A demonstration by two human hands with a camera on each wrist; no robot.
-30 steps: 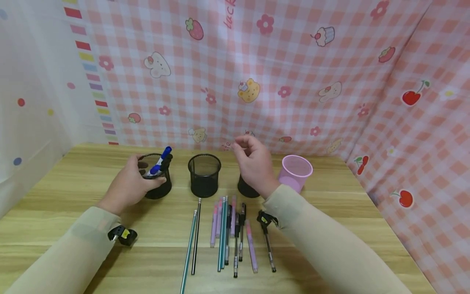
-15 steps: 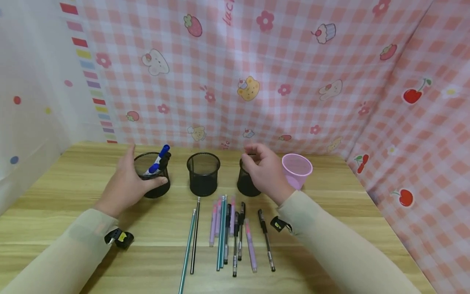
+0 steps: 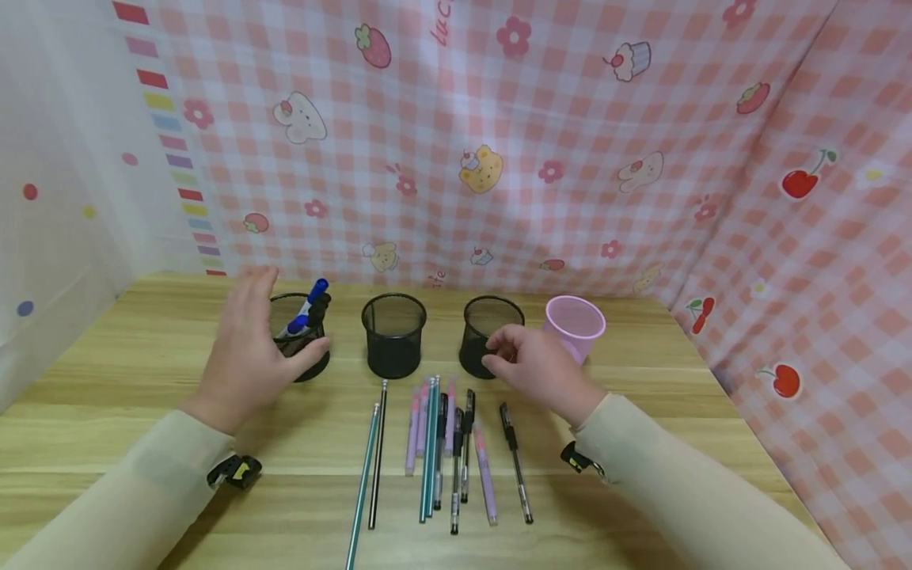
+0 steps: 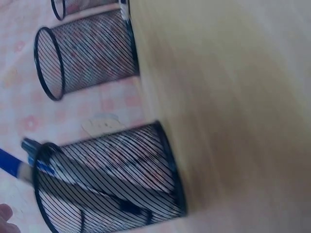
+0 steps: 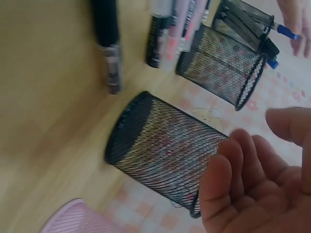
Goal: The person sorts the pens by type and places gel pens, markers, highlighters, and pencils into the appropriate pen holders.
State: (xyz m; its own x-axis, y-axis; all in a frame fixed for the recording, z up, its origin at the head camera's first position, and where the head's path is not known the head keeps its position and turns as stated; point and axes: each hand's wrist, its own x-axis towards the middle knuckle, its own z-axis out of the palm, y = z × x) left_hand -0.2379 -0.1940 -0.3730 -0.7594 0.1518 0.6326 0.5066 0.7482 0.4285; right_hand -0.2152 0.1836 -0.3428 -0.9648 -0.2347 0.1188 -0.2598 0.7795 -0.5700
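Note:
My left hand (image 3: 245,348) stands with fingers extended beside the left black mesh pen cup (image 3: 313,366). Blue-capped markers (image 3: 313,297) and black-capped ones lean in that cup; its mesh also shows them in the left wrist view. Loosely bent and holding nothing, my right hand (image 3: 545,370) hovers in front of the third cup, a black mesh one (image 3: 473,344), overlapping its lower right side in the head view. In the right wrist view, the fingers (image 5: 216,179) overlap that cup's rim.
Between them stands another black mesh cup (image 3: 394,356), and a pink cup (image 3: 575,321) is at the right. Nearer me lie teal pencils (image 3: 363,487), a black pencil (image 3: 378,459), purple highlighters (image 3: 487,483) and black gel pens (image 3: 518,467). Checked cloth (image 3: 442,119) hangs behind the table.
My right hand has come down and rightward from above the third cup to in front of it. My left hand has let go of the left cup's rim, its fingers lifting.

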